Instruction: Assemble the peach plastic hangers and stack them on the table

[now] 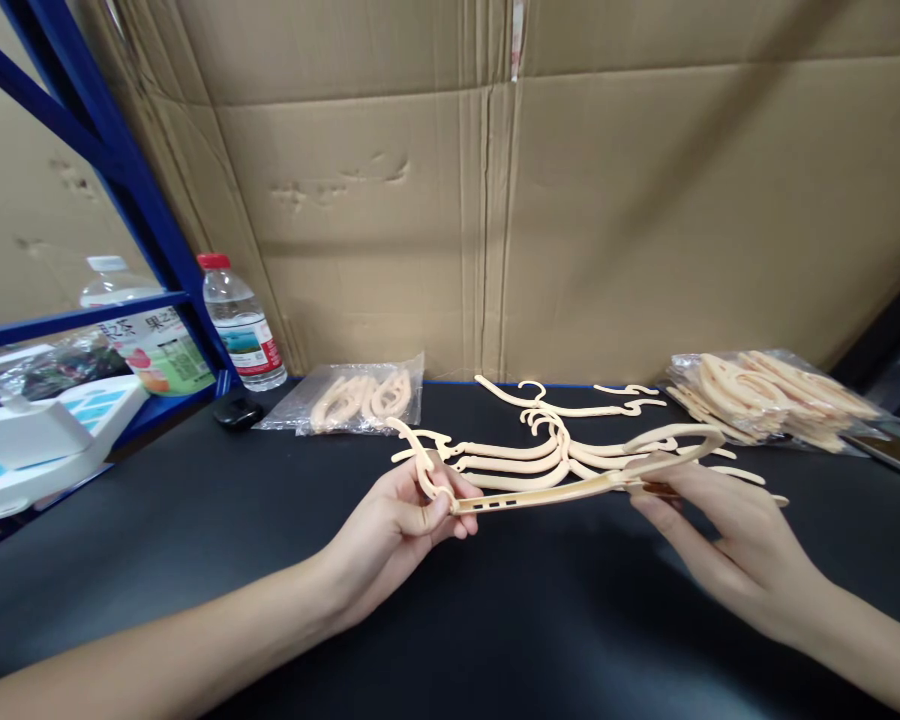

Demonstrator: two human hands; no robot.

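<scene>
A beige plastic folding hanger (540, 495) is stretched between my hands above the black table. My left hand (401, 520) pinches its left end, where a curved piece (424, 470) angles upward at the joint. Closed on the other end is my right hand (727, 535), near the curved hook part (679, 440); its fingertips are partly hidden. Just behind the held hanger, several similar beige hangers (510, 465) lie overlapping on the table, and another hanger (592, 410) lies farther back.
Clear bags of beige hanger parts lie at back left (367, 395) and back right (772, 395). A red-capped water bottle (244, 325) and a black object (238, 412) stand at left beside a blue shelf frame (131, 215). A phone (896, 450) lies far right. Cardboard (390, 200) walls the back.
</scene>
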